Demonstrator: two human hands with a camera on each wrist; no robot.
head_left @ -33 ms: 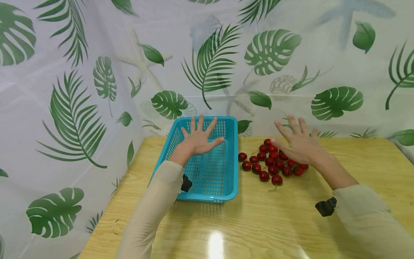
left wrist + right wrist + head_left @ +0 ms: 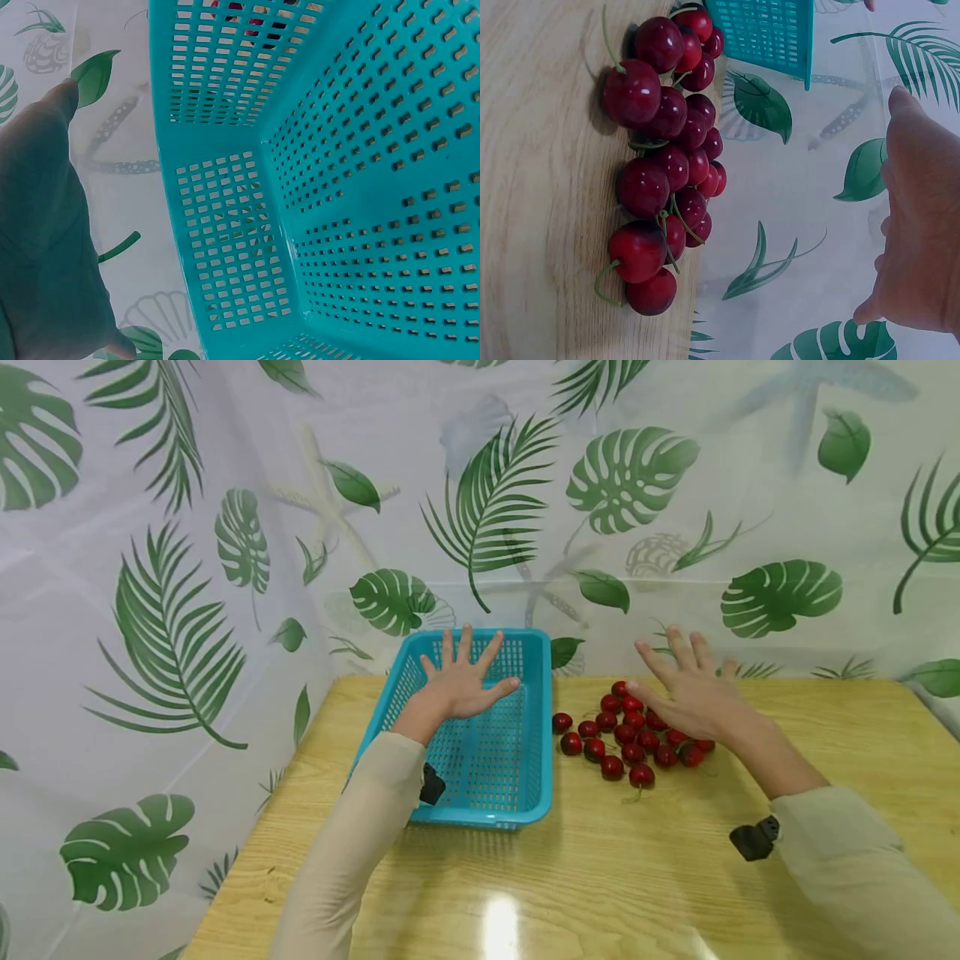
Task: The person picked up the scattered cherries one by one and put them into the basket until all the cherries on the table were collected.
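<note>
- We see the cherries [image 2: 625,734] loosely heaped on the bench [image 2: 600,877], toward its far side and just right of the basket [image 2: 547,735]; the heap has no clear long axis.
- The right hand [image 2: 693,697] is nearer to them: it hangs above the heap's right far side, so from it the cherries lie below and to the left.
- The basket's long axis runs near to far, and we see no cherries in it.
- Over the basket we find the left hand [image 2: 463,689], well apart from the right.
- Both hands hold nothing, fingers spread.
- Beyond the bench we see a leaf-printed sheet [image 2: 255,410].
</note>
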